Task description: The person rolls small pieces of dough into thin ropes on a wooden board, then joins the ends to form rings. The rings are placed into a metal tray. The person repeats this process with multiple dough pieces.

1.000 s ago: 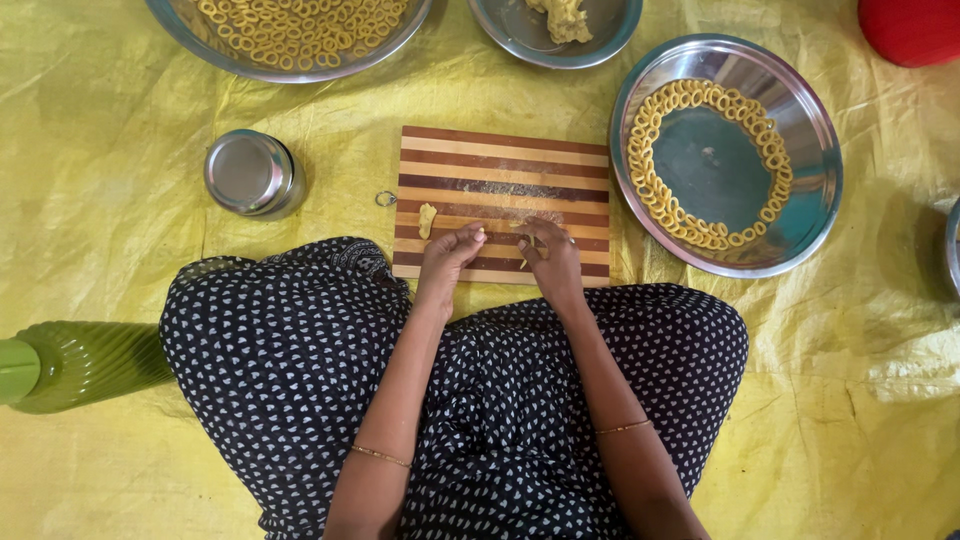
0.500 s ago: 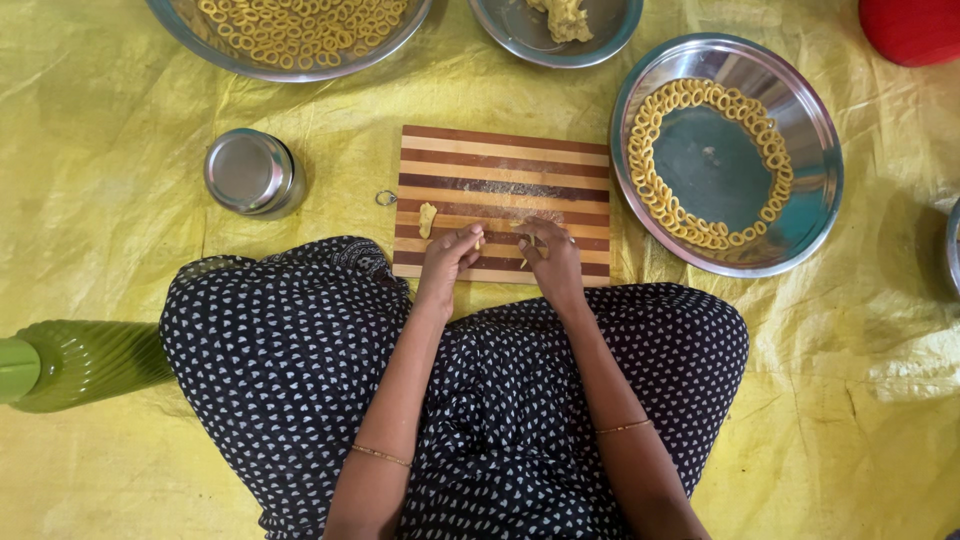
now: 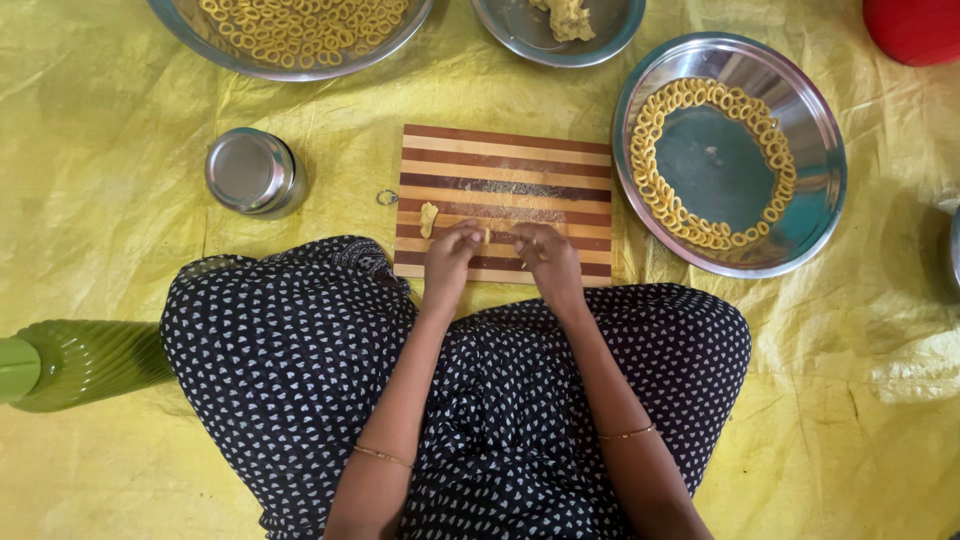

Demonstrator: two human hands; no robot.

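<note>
At the far left edge of the frame lies a ribbed green plastic bottle (image 3: 75, 362) on its side on the crinkled yellow plastic sheet (image 3: 120, 130) that covers the floor. At the upper left a wide steel bowl (image 3: 200, 25) is heaped with small yellow dough rings. Below it stands a small round steel tin (image 3: 252, 173), well apart from the striped wooden cutting board (image 3: 505, 165) at centre. A small lump of yellow dough (image 3: 428, 218) rests on the board's left part, just beside the left hand (image 3: 450, 258). That hand and the right hand (image 3: 545, 258) lie palm down on the board's near edge, fingers curled in, pinching a thin yellow dough strip (image 3: 487, 235) between their fingertips; both forearms reach up from a dotted dark lap. Top centre sits a smaller steel bowl (image 3: 520, 35) with dough. At right, a large round steel tray (image 3: 810, 130) carries dough rings along its rim. A red container (image 3: 915, 28) fills the upper right corner.
</note>
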